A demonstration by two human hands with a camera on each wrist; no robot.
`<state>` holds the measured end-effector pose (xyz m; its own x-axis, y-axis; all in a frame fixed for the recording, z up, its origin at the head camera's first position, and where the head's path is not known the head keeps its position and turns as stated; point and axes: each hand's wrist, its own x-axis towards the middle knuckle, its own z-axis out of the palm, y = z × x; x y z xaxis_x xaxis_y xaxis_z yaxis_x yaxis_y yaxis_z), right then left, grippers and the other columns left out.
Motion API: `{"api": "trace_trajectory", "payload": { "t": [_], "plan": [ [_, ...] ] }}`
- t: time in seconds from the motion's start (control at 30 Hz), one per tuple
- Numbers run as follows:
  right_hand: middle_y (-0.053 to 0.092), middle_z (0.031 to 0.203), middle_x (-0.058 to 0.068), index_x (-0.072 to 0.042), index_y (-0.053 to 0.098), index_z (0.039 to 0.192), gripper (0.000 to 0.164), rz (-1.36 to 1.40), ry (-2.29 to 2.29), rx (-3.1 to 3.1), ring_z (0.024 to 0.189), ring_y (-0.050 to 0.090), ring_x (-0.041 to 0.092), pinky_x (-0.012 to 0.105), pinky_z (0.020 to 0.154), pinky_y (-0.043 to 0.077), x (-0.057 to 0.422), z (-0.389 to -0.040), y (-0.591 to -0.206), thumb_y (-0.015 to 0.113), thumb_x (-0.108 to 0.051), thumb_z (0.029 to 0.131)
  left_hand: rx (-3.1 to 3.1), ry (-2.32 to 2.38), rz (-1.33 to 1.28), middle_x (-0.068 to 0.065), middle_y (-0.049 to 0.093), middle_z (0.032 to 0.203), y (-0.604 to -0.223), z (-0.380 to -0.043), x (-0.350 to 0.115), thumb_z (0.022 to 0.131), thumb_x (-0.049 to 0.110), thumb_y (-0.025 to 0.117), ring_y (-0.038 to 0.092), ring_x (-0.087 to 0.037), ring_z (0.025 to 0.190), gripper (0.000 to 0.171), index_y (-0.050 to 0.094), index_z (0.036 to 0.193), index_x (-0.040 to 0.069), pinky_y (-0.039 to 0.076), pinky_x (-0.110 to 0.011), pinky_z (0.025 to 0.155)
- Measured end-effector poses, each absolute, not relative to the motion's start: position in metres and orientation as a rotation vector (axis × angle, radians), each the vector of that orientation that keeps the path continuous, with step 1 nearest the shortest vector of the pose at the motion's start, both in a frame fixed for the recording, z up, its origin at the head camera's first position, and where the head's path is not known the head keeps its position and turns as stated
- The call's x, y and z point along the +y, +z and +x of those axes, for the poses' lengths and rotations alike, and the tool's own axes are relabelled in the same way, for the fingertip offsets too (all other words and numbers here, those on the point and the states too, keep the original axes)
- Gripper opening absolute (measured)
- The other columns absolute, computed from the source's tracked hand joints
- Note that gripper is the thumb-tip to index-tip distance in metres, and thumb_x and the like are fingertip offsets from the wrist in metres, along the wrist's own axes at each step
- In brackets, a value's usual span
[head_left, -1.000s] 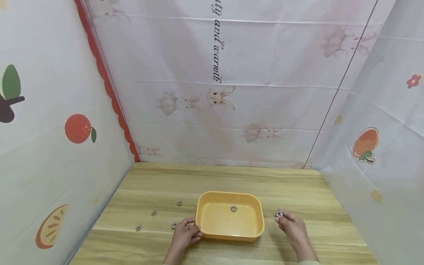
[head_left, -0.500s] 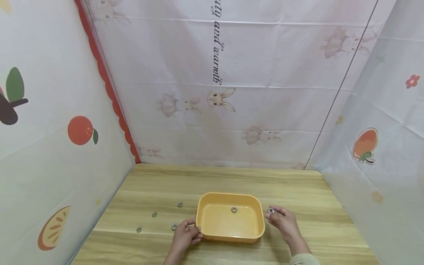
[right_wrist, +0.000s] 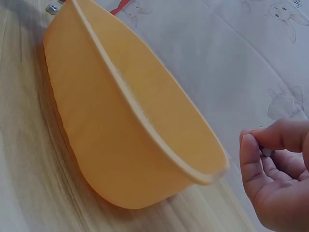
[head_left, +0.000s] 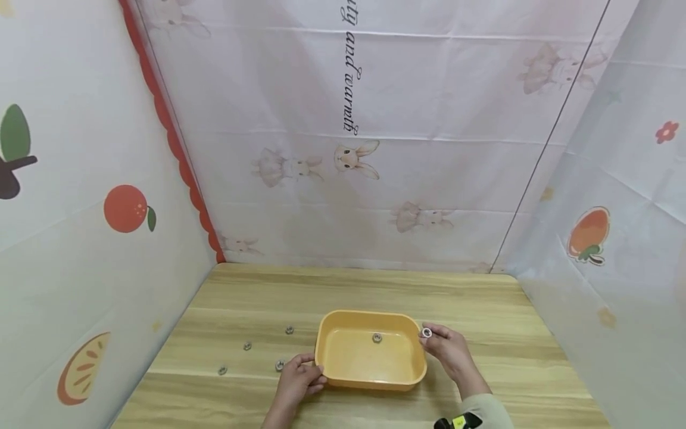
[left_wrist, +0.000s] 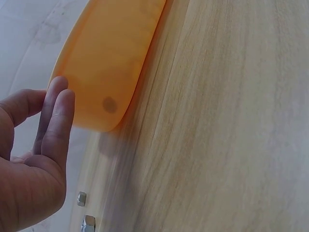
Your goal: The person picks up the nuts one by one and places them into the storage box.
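Held nut (head_left: 426, 332): brought leftward to yellow tray (head_left: 351, 362), pinched by right hand (head_left: 451, 356). Tray: gripped by left hand (head_left: 296, 379). One nut (head_left: 377, 338) already contained; four nuts (head_left: 247, 345) left on counter (head_left: 536, 357).

Yellow box (head_left: 364, 364) and six metal nuts

The box, oblong, round-cornered and open-topped, is seen upright, its left end touched by the left fingers (left_wrist: 58, 126). One nut (head_left: 377, 338) is contained in it, near the far wall. Another nut (head_left: 426, 333), its hole visible, is pinched by the right fingers (right_wrist: 250, 157) at the box's right rim. Four loose nuts (head_left: 280, 365) are scattered left of the box, apart from one another.
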<state>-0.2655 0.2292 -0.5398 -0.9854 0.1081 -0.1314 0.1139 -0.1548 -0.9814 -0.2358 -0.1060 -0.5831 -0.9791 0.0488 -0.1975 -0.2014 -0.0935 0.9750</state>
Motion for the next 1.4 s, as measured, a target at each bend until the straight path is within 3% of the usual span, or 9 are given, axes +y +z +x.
{"api": "trace_trajectory", "payload": {
  "t": [0.27,0.43,0.73,0.97,1.13,1.4],
  "plan": [
    [0.065,0.094,0.016,0.018,0.046,0.121,0.046,0.221,-2.228,2.038,0.079,0.064,0.019,0.028,0.071,0.054,0.230,-0.272,-0.534,0.061,0.010,0.078,1.992,2.191,-0.169,-0.015,0.063,0.079,-0.582,-0.236,-0.107,0.083,0.002,0.064,0.066,-0.021,0.066,0.046,0.043,0.120,-0.014,0.056,-0.032,0.062],
    [0.066,0.087,0.015,0.018,0.048,0.117,0.045,0.216,-2.089,2.043,0.071,0.065,0.018,0.026,0.062,0.055,0.228,-0.281,-0.528,0.063,0.010,0.076,1.971,2.203,-0.157,-0.015,0.063,0.079,-0.585,-0.238,-0.106,0.084,0.000,0.064,0.066,-0.022,0.066,0.044,0.043,0.120,-0.015,0.056,-0.033,0.062],
    [0.066,0.082,0.010,0.016,0.056,0.112,0.039,0.179,-1.927,2.153,0.067,0.063,0.015,0.026,0.060,0.054,0.217,-0.296,-0.518,0.067,0.009,0.074,1.966,2.192,-0.160,-0.015,0.063,0.079,-0.584,-0.240,-0.105,0.084,0.000,0.063,0.065,-0.020,0.065,0.044,0.042,0.120,-0.015,0.056,-0.033,0.062],
    [0.067,0.080,0.015,0.015,0.058,0.107,0.033,0.257,-1.844,2.151,0.070,0.067,0.023,0.028,0.060,0.056,0.208,-0.309,-0.519,0.066,0.012,0.075,1.989,2.178,-0.141,-0.016,0.063,0.079,-0.581,-0.238,-0.106,0.084,0.001,0.065,0.066,-0.022,0.066,0.045,0.042,0.120,-0.015,0.056,-0.033,0.061],
    [0.066,0.077,0.015,0.010,0.058,0.096,0.023,0.251,-1.822,2.134,0.069,0.066,0.023,0.027,0.057,0.055,0.198,-0.320,-0.523,0.063,0.016,0.074,2.004,2.171,-0.150,-0.017,0.063,0.080,-0.577,-0.237,-0.108,0.084,0.002,0.064,0.066,-0.022,0.066,0.046,0.042,0.121,-0.015,0.056,-0.032,0.061],
    [0.065,0.073,0.013,0.003,0.056,0.084,0.023,0.243,-1.773,2.117,0.064,0.064,0.021,0.026,0.053,0.054,0.182,-0.332,-0.534,0.060,0.020,0.069,2.004,2.182,-0.134,-0.018,0.064,0.081,-0.578,-0.238,-0.109,0.084,0.001,0.064,0.066,-0.021,0.066,0.046,0.042,0.121,-0.015,0.056,-0.032,0.061]
  ]
}}
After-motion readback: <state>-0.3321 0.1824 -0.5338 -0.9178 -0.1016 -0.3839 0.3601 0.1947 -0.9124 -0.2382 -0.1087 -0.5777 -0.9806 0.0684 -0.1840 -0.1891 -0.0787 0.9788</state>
